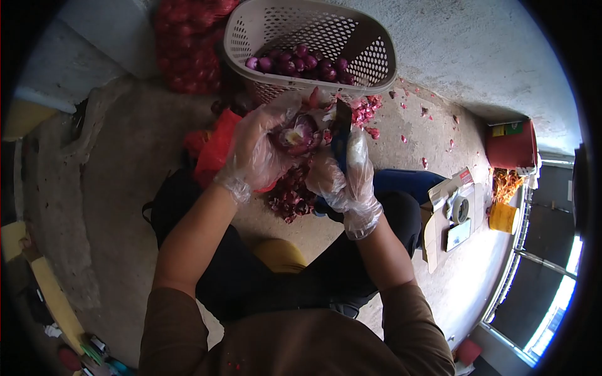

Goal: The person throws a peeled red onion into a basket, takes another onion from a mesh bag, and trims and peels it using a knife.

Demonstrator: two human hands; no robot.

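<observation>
In a clear plastic glove, my left hand (260,147) grips a red onion (296,135) whose upper face is partly peeled and pale. My right hand (348,178), also gloved, is closed round a knife (342,128) with a dark blade pointing up. The knife is just right of the onion; loose skin pieces hang between them. Beyond my hands, a beige perforated basket (370,28) holds several purple onions (301,62). Dark red onion skins (291,194) lie on the floor below my hands, and more skins (365,109) lie by the basket.
A red net sack (191,47) of onions stands left of the basket, with a red plastic bag (216,156) nearer. At right are flattened cardboard (433,235) bearing a tape roll (460,210) and a phone, a red bucket (511,147) and a yellow container (503,217).
</observation>
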